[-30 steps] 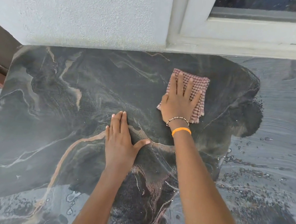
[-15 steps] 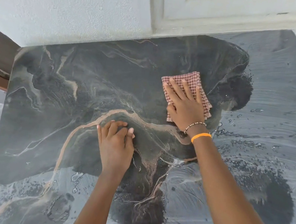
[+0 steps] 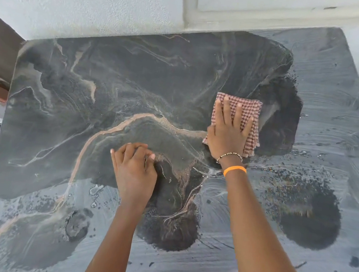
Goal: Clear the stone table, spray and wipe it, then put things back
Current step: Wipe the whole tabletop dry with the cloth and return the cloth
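At about nine o'clock the stone worktop is dark and wet, bare of any objects. Nearer the middle, the left hand rests on the slab with fingers curled in, holding nothing, bracing the person. Toward two o'clock from it, the right hand lies flat with fingers spread, pressing a folded checked cloth onto the stone. This looks like the wiping step. The streaky, beaded patches at three and five o'clock seem to need the next passes.
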Action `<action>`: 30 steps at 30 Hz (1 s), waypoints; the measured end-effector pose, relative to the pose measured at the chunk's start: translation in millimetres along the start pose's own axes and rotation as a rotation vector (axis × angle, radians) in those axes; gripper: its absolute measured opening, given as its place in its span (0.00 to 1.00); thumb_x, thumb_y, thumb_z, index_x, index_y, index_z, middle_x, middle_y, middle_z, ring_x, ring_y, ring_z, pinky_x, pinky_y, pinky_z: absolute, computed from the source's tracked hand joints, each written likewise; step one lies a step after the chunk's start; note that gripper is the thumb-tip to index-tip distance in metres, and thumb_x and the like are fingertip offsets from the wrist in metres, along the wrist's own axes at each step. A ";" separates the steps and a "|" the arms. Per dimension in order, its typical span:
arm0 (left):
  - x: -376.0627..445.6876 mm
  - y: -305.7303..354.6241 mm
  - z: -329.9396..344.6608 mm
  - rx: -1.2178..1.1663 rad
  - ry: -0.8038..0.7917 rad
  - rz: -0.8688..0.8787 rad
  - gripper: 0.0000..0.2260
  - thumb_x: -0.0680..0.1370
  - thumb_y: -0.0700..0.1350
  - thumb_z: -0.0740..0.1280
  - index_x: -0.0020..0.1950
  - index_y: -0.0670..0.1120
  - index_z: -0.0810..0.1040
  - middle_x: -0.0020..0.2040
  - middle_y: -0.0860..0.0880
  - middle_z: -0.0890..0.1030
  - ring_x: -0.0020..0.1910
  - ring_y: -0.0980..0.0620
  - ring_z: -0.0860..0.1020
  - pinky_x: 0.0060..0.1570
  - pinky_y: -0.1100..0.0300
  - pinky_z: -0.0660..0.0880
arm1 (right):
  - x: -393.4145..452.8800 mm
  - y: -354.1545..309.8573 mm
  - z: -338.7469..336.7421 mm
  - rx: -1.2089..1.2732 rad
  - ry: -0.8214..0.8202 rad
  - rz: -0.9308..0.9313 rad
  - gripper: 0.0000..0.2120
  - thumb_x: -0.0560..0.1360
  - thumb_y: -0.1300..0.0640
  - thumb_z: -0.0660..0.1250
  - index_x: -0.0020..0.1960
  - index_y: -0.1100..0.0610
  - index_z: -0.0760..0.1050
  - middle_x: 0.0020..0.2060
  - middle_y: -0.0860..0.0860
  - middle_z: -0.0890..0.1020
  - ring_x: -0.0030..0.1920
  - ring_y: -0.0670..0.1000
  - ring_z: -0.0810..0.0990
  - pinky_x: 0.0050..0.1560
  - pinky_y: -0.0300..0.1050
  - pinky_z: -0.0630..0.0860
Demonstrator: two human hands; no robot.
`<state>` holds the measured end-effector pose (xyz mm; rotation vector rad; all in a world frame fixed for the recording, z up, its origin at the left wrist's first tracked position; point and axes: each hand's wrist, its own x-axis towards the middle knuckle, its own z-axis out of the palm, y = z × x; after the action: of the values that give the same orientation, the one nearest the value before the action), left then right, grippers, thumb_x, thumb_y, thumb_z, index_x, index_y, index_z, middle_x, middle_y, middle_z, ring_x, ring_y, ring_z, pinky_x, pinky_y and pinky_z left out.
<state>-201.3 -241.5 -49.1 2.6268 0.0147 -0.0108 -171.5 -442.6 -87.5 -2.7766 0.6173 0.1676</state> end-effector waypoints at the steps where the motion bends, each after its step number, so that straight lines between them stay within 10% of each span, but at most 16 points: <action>1: -3.4 -3.3 -3.4 0.004 0.016 -0.017 0.03 0.73 0.37 0.67 0.43 0.40 0.80 0.52 0.45 0.80 0.59 0.40 0.72 0.72 0.40 0.51 | -6.7 -19.2 6.4 0.004 -0.017 -0.064 0.29 0.77 0.52 0.52 0.76 0.49 0.46 0.77 0.46 0.49 0.77 0.56 0.45 0.72 0.64 0.39; 12: -44.1 -18.1 -21.6 -0.049 0.059 -0.093 0.11 0.78 0.44 0.62 0.47 0.38 0.80 0.53 0.45 0.78 0.55 0.43 0.68 0.49 0.52 0.68 | -87.7 -67.4 32.9 -0.170 -0.167 -0.683 0.30 0.78 0.51 0.52 0.76 0.47 0.44 0.77 0.44 0.49 0.77 0.53 0.45 0.74 0.60 0.39; 24: -102.3 12.0 0.6 -0.115 -0.077 0.051 0.08 0.73 0.41 0.68 0.51 0.45 0.78 0.56 0.45 0.76 0.59 0.43 0.68 0.61 0.54 0.65 | -59.2 137.6 -31.1 -0.087 -0.087 0.054 0.26 0.80 0.54 0.47 0.76 0.45 0.41 0.77 0.43 0.44 0.77 0.53 0.43 0.74 0.61 0.41; 30: -105.9 26.8 2.6 -0.129 -0.090 0.051 0.07 0.73 0.38 0.66 0.50 0.44 0.80 0.55 0.45 0.75 0.59 0.43 0.67 0.62 0.51 0.65 | -86.4 108.4 -20.2 0.011 -0.048 0.263 0.29 0.79 0.53 0.49 0.76 0.48 0.41 0.77 0.46 0.44 0.77 0.56 0.42 0.73 0.65 0.40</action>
<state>-306.9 -267.0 -37.1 2.4942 -0.0802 -0.1071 -295.0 -508.4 -81.0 -2.6619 0.9654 0.2842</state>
